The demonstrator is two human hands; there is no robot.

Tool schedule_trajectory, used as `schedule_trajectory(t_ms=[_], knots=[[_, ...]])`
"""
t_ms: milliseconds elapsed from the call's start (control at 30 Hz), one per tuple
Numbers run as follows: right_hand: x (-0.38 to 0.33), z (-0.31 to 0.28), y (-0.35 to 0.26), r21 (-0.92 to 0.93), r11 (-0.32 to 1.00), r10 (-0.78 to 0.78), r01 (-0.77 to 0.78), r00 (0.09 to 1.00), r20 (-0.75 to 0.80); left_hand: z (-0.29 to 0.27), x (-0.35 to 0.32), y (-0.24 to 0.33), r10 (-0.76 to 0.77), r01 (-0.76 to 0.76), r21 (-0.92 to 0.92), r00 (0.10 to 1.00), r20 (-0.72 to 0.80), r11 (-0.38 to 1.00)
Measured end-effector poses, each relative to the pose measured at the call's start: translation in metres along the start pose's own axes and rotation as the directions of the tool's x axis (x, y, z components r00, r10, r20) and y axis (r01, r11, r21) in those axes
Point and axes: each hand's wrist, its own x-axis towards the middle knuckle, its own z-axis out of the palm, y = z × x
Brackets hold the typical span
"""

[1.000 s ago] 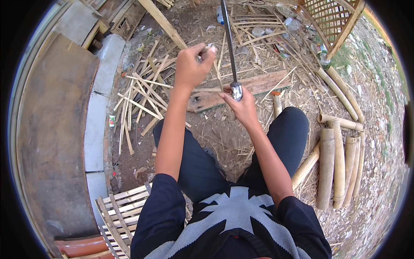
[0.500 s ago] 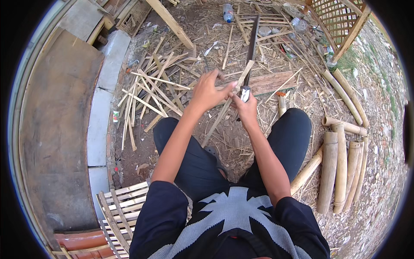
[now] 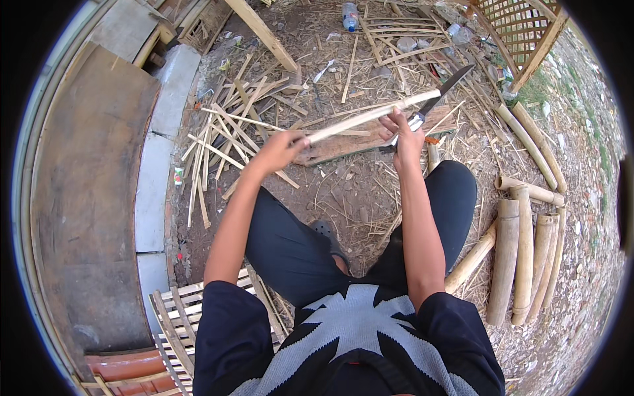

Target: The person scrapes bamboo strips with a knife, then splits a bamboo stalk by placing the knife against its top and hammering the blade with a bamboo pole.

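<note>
My right hand [image 3: 408, 137] is wrapped round the shiny handle of a long knife [image 3: 450, 87], its dark blade slanting up to the far right. A pale bamboo strip [image 3: 370, 117] stretches between my hands, its right end lying close by the blade. My left hand [image 3: 280, 153] is closed on the strip's left end. The thumb or a finger of my right hand also appears to touch the strip from below. Under the strip, a brown wooden board [image 3: 353, 146] lies on the ground in front of my knees.
Several split bamboo strips [image 3: 224, 142] are piled at the left, near a leaning wooden post [image 3: 267, 36]. Bamboo poles [image 3: 506, 264] lie at the right. A slatted bamboo piece [image 3: 178, 323] sits at lower left, and a plastic bottle [image 3: 350, 18] at the far side.
The strip has swung from steeply slanted to nearly level, pale side showing. My left hand moved left and nearer, my right hand slightly right, and the knife tilted to the right.
</note>
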Motion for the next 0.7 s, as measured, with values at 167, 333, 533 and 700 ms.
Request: schedule_trajectory(t_ms=[167, 333, 533, 700], knots=[[-0.018, -0.034, 0.024, -0.232, 0.972, -0.051, 0.016, 0.988, -0.143, -0.055, -0.001, 0.012, -0.194, 0.234, 0.237, 0.964, -0.182, 0.943], [-0.035, -0.048, 0.056, -0.429, 0.901, 0.031, -0.059, 0.997, -0.072, -0.032, 0.000, -0.008, -0.380, 0.444, 0.458, 0.896, -0.230, 0.770], [-0.058, -0.040, 0.096, -0.738, 0.663, 0.315, -0.127, 0.941, 0.120, -0.006, 0.008, -0.026, -0.480, 0.547, 0.473, 0.836, -0.266, 0.691], [-0.072, -0.043, 0.158, -0.797, 0.604, 0.308, -0.013, 0.926, 0.218, -0.027, 0.004, -0.023, -0.543, 0.572, 0.459, 0.813, -0.209, 0.679]])
